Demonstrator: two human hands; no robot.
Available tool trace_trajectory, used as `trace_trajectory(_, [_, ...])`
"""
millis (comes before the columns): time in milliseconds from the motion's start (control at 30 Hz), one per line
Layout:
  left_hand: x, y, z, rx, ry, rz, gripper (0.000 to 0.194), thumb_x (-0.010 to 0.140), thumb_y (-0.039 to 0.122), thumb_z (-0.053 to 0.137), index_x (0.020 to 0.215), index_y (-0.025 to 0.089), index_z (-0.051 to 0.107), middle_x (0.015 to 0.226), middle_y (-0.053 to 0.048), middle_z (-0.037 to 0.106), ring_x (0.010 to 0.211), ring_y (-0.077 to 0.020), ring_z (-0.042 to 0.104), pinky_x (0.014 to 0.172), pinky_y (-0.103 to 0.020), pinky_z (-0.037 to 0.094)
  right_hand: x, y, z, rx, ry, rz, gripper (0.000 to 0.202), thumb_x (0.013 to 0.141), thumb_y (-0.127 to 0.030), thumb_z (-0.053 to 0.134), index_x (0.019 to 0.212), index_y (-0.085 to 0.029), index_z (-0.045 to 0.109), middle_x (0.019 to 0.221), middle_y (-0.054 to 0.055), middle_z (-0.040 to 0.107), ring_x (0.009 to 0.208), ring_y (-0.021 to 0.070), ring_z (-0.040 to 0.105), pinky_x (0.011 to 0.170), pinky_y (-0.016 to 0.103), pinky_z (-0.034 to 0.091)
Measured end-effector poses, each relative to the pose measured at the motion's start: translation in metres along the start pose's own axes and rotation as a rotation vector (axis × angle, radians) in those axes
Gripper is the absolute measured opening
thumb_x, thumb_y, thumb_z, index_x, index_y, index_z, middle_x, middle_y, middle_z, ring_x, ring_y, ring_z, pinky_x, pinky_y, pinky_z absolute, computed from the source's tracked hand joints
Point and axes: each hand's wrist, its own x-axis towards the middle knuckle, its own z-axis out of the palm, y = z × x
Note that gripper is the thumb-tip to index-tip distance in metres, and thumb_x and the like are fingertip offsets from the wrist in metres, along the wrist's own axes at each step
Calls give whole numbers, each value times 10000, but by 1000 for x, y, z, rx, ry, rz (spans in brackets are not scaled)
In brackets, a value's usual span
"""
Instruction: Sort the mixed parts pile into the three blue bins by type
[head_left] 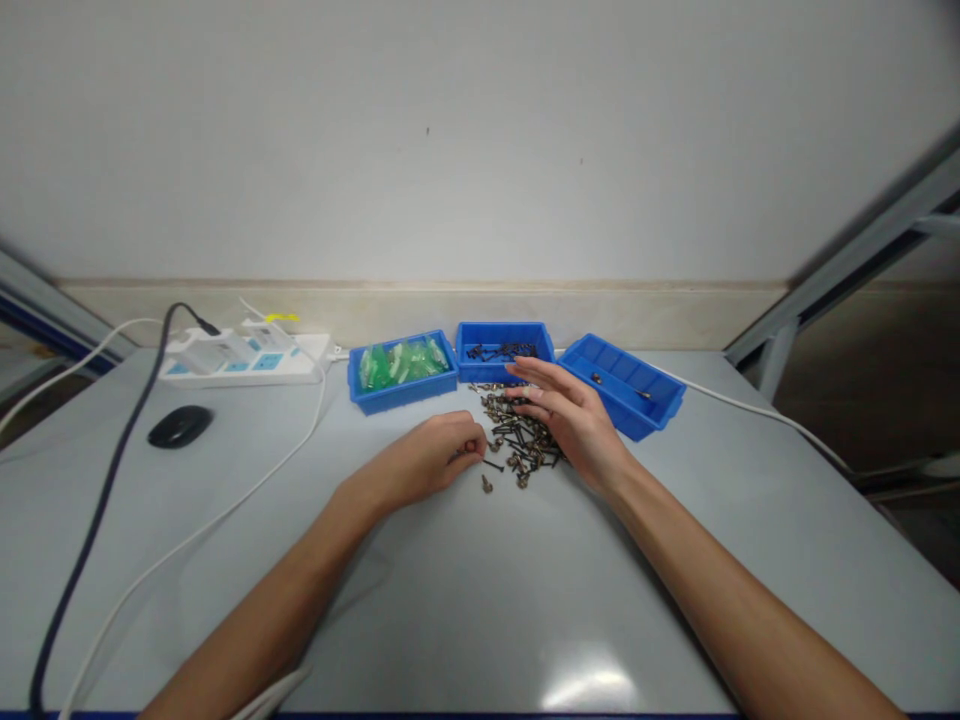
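Observation:
My left hand [442, 450] is closed in a pinch on a dark screw [493, 465], at the left edge of a mixed pile of screws [529, 440]. My right hand [574, 415], fingers apart, hovers over the right side of the pile and hides part of it. Behind the pile, the middle blue bin [504, 330] has several dark screws inside. At the right, an angled blue bin [622, 370] contains a few small metal pieces. A single brassy screw [487, 484] lies in front of the pile.
The left blue bin [405, 398] holds green and clear plastic packets. Farther left are a white power strip [292, 372] with plugs and a black mouse [180, 427]. Cables run down the left side of the grey table [480, 620]; a white cable crosses the back right.

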Motion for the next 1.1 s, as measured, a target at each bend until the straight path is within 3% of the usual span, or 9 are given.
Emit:
trace_trajectory(233, [-2, 6, 2, -21, -9, 24, 124, 897, 175, 596, 1013, 193, 633, 1001, -56, 634, 923, -192, 595, 822, -314, 471, -1, -1, -1, -10, 4, 24, 342, 774, -326, 740, 1108, -270, 700, 1242, 62, 699, 929, 201, 693, 825, 338, 510])
trace_trajectory(400, [2, 7, 6, 13, -31, 12, 97, 914, 139, 537, 917, 182, 624, 960, -51, 621, 867, -182, 586, 786, -294, 466, -2, -3, 0, -24, 3, 33, 345, 767, -327, 746, 1104, -263, 702, 1236, 67, 701, 911, 197, 692, 812, 331, 520])
trace_trajectory(567, [6, 11, -2, -45, 128, -27, 90, 903, 111, 555, 878, 181, 606, 815, -9, 638, 748, -152, 586, 710, -253, 450, -1, -3, -3, -174, -5, -1, 298, 772, -364, 746, 1037, -230, 726, 965, 57, 759, 779, 183, 688, 742, 322, 533])
trace_trajectory(667, [6, 16, -8, -81, 285, -36, 63, 915, 144, 578, 891, 179, 625, 817, -6, 658, 742, -140, 602, 704, -238, 451, -3, -3, -3, -301, -92, 13, 281, 766, -389, 770, 976, -204, 747, 815, 42, 746, 718, 177, 683, 702, 314, 533])
trace_trajectory(767, [7, 20, -8, -107, 366, -37, 56, 914, 157, 592, 880, 171, 635, 804, -9, 664, 720, -133, 609, 687, -233, 460, -6, -2, 0, -229, -195, 100, 313, 742, -410, 806, 964, -195, 754, 796, 45, 751, 724, 185, 704, 706, 318, 543])
trace_trajectory(833, [7, 21, -8, -121, 373, -50, 61, 914, 158, 592, 876, 170, 639, 802, -10, 669, 716, -131, 615, 684, -234, 466, -6, 0, 2, -141, -187, 152, 303, 702, -403, 842, 903, -191, 762, 744, 40, 747, 689, 174, 698, 694, 308, 541])
trace_trajectory(967, [4, 21, -11, -116, 311, -86, 52, 896, 199, 634, 940, 172, 646, 771, 2, 652, 670, -123, 585, 652, -233, 457, -1, 4, 3, -62, -66, 167, 272, 645, -364, 886, 815, -186, 769, 688, 29, 734, 635, 150, 671, 678, 293, 534])
trace_trajectory(1033, [1, 21, -12, -110, 179, -64, 167, 852, 262, 711, 977, 172, 648, 746, 15, 633, 651, -121, 565, 638, -232, 446, 5, 5, 4, -15, -4, 107, 317, 654, -328, 885, 923, -204, 774, 840, 47, 773, 785, 176, 715, 807, 319, 548])
trace_trajectory(1100, [-1, 20, -11, -89, 40, -14, 265, 794, 321, 783, 969, 167, 657, 739, 17, 622, 660, -126, 562, 646, -237, 440, 10, 4, 4, 43, 22, 29, 483, 685, -294, 869, 1143, -256, 723, 1089, 57, 763, 1033, 205, 704, 981, 360, 505])
